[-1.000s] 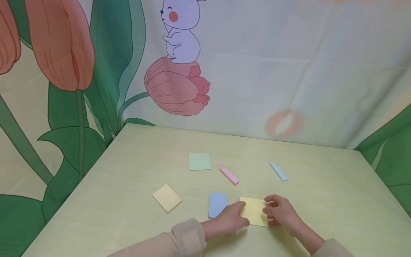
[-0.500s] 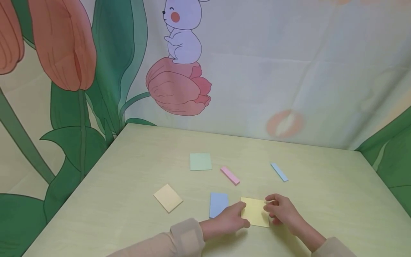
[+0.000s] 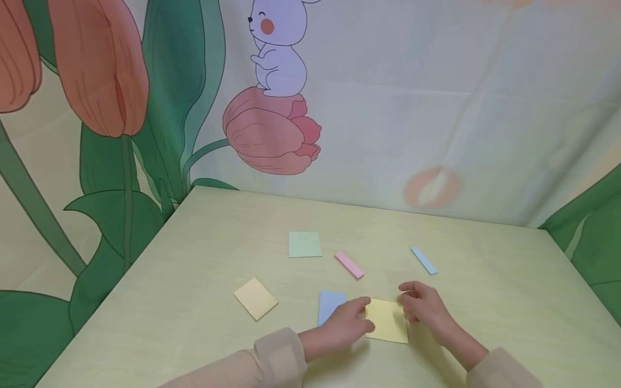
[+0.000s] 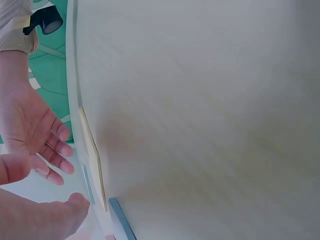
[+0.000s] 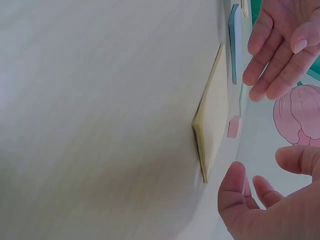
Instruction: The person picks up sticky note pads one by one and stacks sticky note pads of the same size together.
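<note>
Pad (image 3: 386, 321) lying free on the worktop (image 3: 218, 231)

Change: over the last second the left hand (image 3: 342, 323) and right hand (image 3: 427, 308) have risen slightly from the pad's sides. Pad itself unmoved among its neighbours; its small drift in the head view matches a drift of the whole scene.

Left grip: thumb and fingers apart, nothing between them. From the head camera the tips overlap the pad's left edge, but the right wrist view shows air between. Right grip: fingers loosely bent, thumb apart, nothing held; beside the pad's far right corner, not touching.

Pad: yellow, roughly square to the person. Right wrist view shows a dark line under one edge; cannot tell whether shadow or slight lift.

Around the pad: blue pad (image 3: 330, 303) near its left side, partly hidden behind the left hand; tan pad (image 3: 256, 298) well to its left, turned cornerwise; pink bar (image 3: 349, 265) beyond it and left, slanted; green pad (image 3: 305, 244) farther beyond on that same side; blue bar (image 3: 424, 261) beyond it and right, also slanted.

Meaning, as I judge it: the two-handed handling of the pad has been released, and its position looks settled, with a gap left between it and the blue pad. Whether that is a pause or a finish, cannot tell.
</note>
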`<state>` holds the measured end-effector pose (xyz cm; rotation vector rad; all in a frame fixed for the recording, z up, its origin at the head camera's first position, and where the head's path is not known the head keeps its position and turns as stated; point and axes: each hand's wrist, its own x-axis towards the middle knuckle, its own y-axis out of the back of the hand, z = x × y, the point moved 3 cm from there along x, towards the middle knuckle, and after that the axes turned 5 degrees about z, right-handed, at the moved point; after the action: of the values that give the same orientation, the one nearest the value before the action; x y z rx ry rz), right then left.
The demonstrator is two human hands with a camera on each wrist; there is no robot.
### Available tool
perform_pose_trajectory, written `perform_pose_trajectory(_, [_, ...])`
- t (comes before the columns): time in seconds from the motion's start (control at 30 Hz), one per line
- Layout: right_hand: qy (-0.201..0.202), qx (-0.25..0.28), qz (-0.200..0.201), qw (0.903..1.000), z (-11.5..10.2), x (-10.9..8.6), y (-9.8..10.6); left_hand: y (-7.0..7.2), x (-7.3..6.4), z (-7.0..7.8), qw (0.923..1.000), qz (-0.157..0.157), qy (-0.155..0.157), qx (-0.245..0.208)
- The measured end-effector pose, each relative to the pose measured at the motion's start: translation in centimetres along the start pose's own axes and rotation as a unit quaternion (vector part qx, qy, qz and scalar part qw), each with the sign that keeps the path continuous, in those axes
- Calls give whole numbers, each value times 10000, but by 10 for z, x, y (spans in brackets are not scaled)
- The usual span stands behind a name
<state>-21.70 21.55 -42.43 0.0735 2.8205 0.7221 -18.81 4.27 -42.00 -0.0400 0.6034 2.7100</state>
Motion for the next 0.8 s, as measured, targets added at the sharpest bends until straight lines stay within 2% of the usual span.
perform_pose_trajectory(0.47, [327,272,-150,9990,-15,18,-8,14,15,0,9968,664,147,-414])
perform_pose_trajectory(0.8, [756,174,-290,9966,-24,35,-19,19,30,-2,9907,832,625,-876])
